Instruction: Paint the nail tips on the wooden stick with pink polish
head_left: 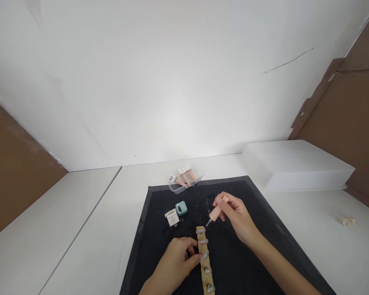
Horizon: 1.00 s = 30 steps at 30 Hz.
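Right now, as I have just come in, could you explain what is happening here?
A person's right hand holds a pink brush, its tip near the far end of a strip with shiny pieces. The left hand touches the strip's left edge. A white bottle lies on the black mat; three pink-capped bottles are in a plastic tray.

brush [215, 213]: 1 | strip [206, 263]: 1 | nail tips [204, 256]: perhaps 5 | tray bottles [182, 170]: 3

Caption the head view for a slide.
Right hand holds a pink-handled brush above a black mat; left hand touches a yellowish strip.
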Motion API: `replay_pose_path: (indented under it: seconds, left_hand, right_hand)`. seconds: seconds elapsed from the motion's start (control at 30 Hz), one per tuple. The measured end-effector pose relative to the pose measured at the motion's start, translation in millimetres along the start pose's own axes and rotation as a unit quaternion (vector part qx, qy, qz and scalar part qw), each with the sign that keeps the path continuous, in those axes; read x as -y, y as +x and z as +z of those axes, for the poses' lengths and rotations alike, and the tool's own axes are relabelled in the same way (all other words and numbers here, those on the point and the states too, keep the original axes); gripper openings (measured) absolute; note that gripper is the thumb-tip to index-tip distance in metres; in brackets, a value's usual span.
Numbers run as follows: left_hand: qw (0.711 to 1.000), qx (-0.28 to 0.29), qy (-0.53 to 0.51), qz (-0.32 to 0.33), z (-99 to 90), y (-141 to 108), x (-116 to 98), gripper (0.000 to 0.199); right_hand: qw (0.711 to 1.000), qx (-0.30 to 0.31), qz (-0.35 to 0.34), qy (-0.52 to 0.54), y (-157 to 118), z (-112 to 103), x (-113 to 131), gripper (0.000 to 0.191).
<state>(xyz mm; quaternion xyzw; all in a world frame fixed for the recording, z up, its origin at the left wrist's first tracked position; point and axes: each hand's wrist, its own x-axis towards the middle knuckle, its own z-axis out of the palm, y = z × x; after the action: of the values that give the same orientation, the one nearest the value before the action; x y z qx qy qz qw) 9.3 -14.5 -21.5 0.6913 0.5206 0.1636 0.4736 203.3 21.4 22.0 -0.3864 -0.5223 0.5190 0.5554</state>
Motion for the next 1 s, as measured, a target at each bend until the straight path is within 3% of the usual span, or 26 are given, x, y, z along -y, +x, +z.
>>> replay_pose_path:
  seconds: [0.2,0.33,0.5,0.7,1.0]
  left_hand:
    - [0.992,-0.044,0.116,-0.003,-16.6,-2,-8,0.027]
    - [0.98,-0.144,0.137,0.022,-28.4,-3,-11,0.024]
    - [0.934,-0.269,0.213,0.1,-44.4,-4,-4,0.026]
    - [0.914,-0.268,0.301,0.056,-52.0,3,9,0.037]
    - [0.925,-0.242,0.287,0.058,-58.8,2,4,0.027]
  right_hand:
    - [1.0,-0.016,0.01,0.002,3,-1,-2,0.031]
    - [1.0,-0.021,0.019,0.006,4,-1,-2,0.031]
    - [1.0,-0.021,0.022,0.004,4,-1,-3,0.031]
    - [1.0,-0.017,0.023,-0.002,4,0,-3,0.032]
    - [1.0,-0.016,0.021,-0.011,2,-2,-8,0.032]
